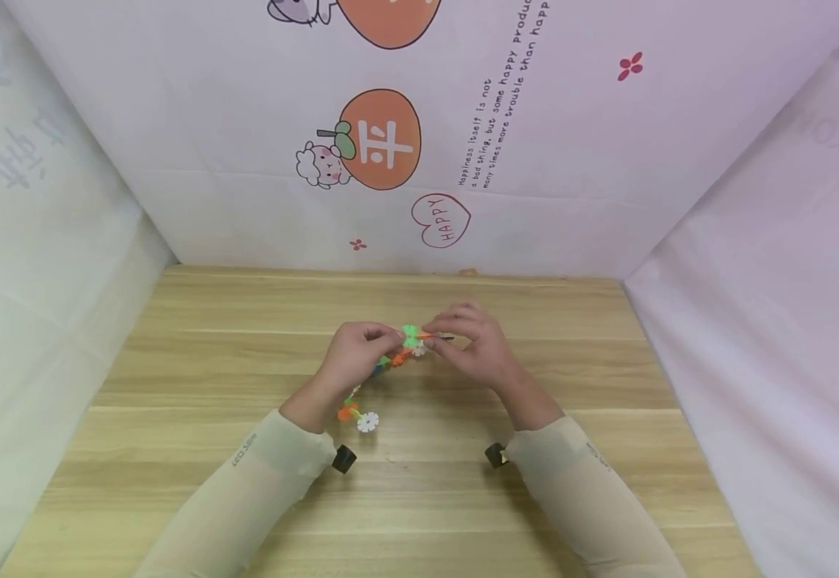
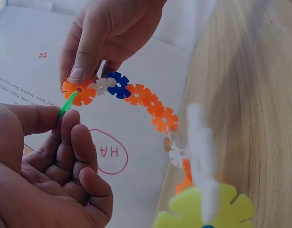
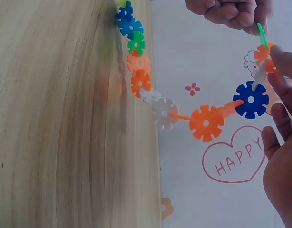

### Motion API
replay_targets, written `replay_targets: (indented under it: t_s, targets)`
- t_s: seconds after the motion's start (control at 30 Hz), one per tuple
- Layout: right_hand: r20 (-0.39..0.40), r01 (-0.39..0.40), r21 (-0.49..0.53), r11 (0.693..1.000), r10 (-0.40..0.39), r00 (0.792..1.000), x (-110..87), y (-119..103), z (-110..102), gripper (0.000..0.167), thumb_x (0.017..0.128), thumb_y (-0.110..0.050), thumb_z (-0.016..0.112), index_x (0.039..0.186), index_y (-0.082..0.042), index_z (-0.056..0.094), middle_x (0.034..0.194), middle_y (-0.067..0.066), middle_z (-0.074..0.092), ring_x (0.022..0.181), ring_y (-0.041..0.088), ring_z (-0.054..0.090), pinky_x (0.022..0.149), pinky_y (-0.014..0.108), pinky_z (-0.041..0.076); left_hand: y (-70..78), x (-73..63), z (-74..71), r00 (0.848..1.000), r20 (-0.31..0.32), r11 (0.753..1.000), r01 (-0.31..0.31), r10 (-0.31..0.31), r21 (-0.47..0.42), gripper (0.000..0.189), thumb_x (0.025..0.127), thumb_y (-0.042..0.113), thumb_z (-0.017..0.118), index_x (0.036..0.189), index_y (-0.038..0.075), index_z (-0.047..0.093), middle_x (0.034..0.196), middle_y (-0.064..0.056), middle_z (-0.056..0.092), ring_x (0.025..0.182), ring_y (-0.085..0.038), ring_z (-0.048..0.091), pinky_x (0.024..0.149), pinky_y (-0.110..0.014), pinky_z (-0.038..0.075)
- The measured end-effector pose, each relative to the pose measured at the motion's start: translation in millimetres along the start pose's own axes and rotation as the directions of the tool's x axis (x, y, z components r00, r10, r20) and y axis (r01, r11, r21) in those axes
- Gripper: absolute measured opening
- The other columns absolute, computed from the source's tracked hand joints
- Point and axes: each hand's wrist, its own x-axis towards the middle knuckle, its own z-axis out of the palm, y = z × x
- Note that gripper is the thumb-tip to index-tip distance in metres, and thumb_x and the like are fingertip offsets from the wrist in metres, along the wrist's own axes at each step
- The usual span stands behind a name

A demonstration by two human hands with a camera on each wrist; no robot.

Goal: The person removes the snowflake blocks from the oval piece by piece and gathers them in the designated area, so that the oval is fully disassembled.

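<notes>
My left hand pinches a green snowflake disc between thumb and forefinger; in the left wrist view its other fingers curl loosely. Opposite it, my right hand holds an orange snowflake disc by thumb and fingers. The green disc's edge meets the orange disc's edge; I cannot tell how deep the slots engage. From the orange disc hangs a chain of notched discs: a white one, a blue disc, then orange, white, green and blue ones. A white disc shows at the chain's near end.
Below the hands lies a wood-grain table. A white printed sheet rises at its back edge, with white sheets on the left and right. Black wrist cameras sit under both sleeves.
</notes>
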Motion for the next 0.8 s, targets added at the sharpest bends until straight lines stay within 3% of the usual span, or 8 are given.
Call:
replay_targets:
  t_s: [0.17,0.33,0.53,0.8]
  targets:
    - [-0.001,0.024,-0.016,1.0,-0.024,1.0,1.0,-2.2,-0.3,0.016,0.081,-0.001,0.087,0.092,-0.011,0.083,0.089,-0.002,0.077,0.088,0.023,0.057,0.079,0.034,0.044,-1.5,-0.3,-0.6,1.0,0.0,1.0,0.0,0.0,0.006,0.034,0.097,0.038,0.072,0.101,0.005,0.08,0.099,-0.004,0.076,0.098,-0.023,0.068,0.095,-0.049,0.05]
    - [-0.003,0.031,-0.053,0.998,-0.031,1.0,1.8,-4.2,-0.1,0.017,0.079,0.001,0.088,0.09,-0.011,0.082,0.085,-0.003,0.076,0.085,0.022,0.056,0.076,0.034,0.044,-1.1,-0.8,-0.2,1.0,-0.014,1.0,-0.013,0.014,0.024,0.033,0.097,0.036,0.072,0.099,0.003,0.08,0.097,-0.008,0.077,0.097,-0.022,0.068,0.092,-0.046,0.05]
    - [0.014,0.025,-0.071,0.997,-0.024,1.0,1.1,-3.9,0.5,0.006,0.086,-0.008,0.085,0.09,-0.01,0.082,0.087,-0.003,0.076,0.086,0.023,0.056,0.077,0.035,0.043,-0.2,-2.6,0.9,0.998,-0.053,0.999,-0.025,0.027,0.029,0.028,0.096,0.029,0.074,0.094,0.002,0.08,0.092,-0.01,0.077,0.098,-0.02,0.067,0.089,-0.04,0.049]
    - [0.029,0.025,-0.078,0.997,-0.023,0.999,1.1,-6.8,0.3,0.007,0.092,-0.016,0.082,0.092,-0.009,0.081,0.092,-0.002,0.077,0.091,0.023,0.058,0.082,0.036,0.044,2.3,-6.7,-1.2,0.998,-0.032,0.999,-0.046,0.047,0.029,0.028,0.097,0.028,0.073,0.097,0.001,0.08,0.092,-0.003,0.077,0.095,-0.022,0.068,0.09,-0.046,0.052]
